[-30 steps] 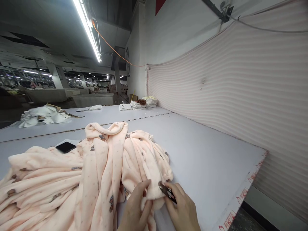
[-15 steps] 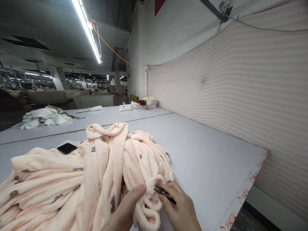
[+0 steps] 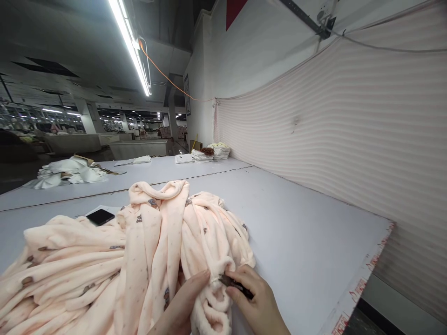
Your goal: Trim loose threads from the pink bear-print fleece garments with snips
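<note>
A fluffy pale-pink garment (image 3: pixel 146 246) with small printed figures lies bunched over the near part of the table. My left hand (image 3: pixel 186 298) grips its gathered edge, thumb on top and the other fingers hidden in or under the cloth. In my right hand (image 3: pixel 253 295) is a pair of small dark thread snips (image 3: pixel 238 284), held between thumb and fingers. Their tips point left and touch the fabric near a curled, ruffled end (image 3: pixel 213 309), close to my left thumb. The blades look closed.
A black phone (image 3: pixel 100 217) lies on paper behind the garment. Farther back on the table (image 3: pixel 296 223) are a heap of white cloth pieces (image 3: pixel 71 171) and stacked white pieces (image 3: pixel 202 155). A striped cloth (image 3: pixel 331 121) hangs along the right wall.
The snips' tips have moved slightly left and down toward my left thumb, and the blades look closer together. My left hand keeps its grip. The view has shifted slightly.
</note>
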`<state>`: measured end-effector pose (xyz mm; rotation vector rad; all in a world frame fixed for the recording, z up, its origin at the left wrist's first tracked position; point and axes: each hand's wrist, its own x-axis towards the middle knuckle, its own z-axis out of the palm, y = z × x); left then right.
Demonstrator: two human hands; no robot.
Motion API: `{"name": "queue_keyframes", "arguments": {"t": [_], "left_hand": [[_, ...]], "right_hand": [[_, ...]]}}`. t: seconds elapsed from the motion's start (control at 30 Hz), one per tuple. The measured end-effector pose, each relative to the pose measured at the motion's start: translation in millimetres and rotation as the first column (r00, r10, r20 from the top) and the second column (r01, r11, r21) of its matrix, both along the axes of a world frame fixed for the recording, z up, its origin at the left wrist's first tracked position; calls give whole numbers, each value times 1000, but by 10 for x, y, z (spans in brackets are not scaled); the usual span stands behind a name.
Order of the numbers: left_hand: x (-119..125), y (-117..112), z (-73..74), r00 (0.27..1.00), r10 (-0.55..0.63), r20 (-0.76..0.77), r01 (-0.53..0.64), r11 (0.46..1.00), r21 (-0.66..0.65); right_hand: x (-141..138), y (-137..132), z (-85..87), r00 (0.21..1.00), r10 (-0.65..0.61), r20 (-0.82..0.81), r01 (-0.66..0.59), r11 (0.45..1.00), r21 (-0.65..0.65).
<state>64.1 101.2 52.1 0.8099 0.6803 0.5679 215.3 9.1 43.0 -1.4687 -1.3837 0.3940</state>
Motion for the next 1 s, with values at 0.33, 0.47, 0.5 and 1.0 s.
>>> {"name": "queue_keyframes", "arguments": {"t": [0.33,0.47,0.5,1.0], "left_hand": [[-808,604,633,886,425,187,-462,850,255],[-1025,638,730,835,537,119,-526,716,459],[-1034,620,726,848,529,29,-447,685,575],[238,31,-72,698,388,-602,570,209,795]], "right_hand": [[462,376,-1046,867,-425,259,471,870,-146],[682,459,-1194,806,-552,212,583,803,-125],[744,463,-1186,799,-572,185,596,794,-119],[-154,179,-451,924,-275,-264,335,917,216]]}}
